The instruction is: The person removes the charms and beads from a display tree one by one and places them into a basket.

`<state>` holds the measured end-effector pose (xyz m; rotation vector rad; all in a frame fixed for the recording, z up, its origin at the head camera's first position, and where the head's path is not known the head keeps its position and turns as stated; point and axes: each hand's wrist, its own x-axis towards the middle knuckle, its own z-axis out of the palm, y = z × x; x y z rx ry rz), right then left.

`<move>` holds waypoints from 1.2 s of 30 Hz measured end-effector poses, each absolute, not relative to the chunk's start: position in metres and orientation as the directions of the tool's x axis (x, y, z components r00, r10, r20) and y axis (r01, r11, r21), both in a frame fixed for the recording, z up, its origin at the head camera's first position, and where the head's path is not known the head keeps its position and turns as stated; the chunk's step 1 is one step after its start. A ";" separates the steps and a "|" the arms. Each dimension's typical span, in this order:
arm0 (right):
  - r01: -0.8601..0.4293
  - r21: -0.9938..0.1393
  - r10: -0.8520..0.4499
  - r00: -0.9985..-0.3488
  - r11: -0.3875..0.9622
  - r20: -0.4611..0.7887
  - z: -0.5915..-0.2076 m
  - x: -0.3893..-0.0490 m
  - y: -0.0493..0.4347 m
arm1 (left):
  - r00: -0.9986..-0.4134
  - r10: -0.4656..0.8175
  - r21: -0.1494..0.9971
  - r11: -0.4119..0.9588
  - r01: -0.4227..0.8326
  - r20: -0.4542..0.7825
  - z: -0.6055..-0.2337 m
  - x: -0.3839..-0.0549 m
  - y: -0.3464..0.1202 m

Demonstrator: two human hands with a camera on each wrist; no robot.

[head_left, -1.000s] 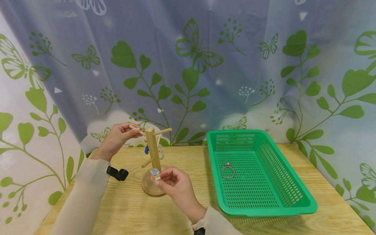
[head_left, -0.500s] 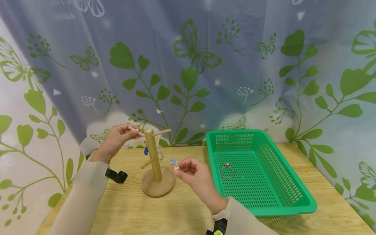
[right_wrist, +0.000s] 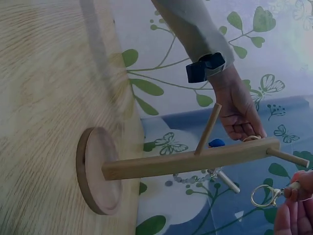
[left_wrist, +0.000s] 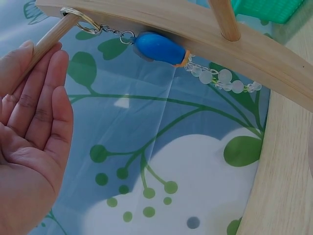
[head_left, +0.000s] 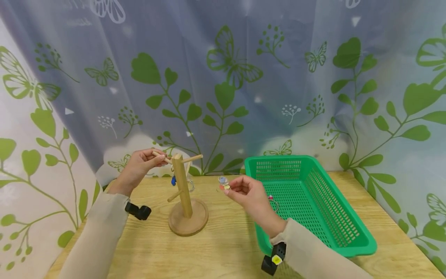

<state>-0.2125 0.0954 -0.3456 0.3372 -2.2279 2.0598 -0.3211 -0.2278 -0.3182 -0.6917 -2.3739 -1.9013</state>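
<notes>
At the left of the table in the head view stands a wooden peg stand (head_left: 183, 186) on a round base. My left hand (head_left: 139, 170) pinches its upper left peg (left_wrist: 46, 41) between thumb and fingers. From that peg hangs a keychain with a blue charm (left_wrist: 159, 48), its split ring round the wood close to the post. A clear beaded bracelet (left_wrist: 225, 81) dangles behind the post. To the right of the stand, my right hand (head_left: 252, 197) pinches a small multicoloured keychain (head_left: 223, 183); its gold ring and clasp (right_wrist: 276, 195) show in the right wrist view.
A green plastic basket (head_left: 357, 248) stands at the right, partly behind my right forearm. Inside it lies a thin ring-shaped bracelet (head_left: 275, 203) with a pink bead, partly hidden by my hand. A patterned curtain (head_left: 278, 97) hangs along the table's back edge.
My right hand has moved right and up from the stand's lower front peg, carrying the multicoloured keychain toward the basket's left side. My left hand stays on its peg.
</notes>
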 end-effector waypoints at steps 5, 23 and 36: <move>-0.185 -0.979 -0.074 -0.981 0.091 0.179 -0.346 -0.224 0.104 | -0.903 0.311 0.920 0.160 0.358 0.297 -0.321 -0.320 -0.227; -0.172 -0.966 -0.010 -0.985 0.195 0.173 -0.340 -0.276 0.162 | -0.913 0.269 0.927 0.130 0.351 0.308 -0.320 -0.317 -0.224; -0.138 -0.958 0.039 -0.988 0.251 0.153 -0.359 -0.296 0.195 | -0.926 0.127 0.901 0.218 0.375 0.355 -0.322 -0.313 -0.217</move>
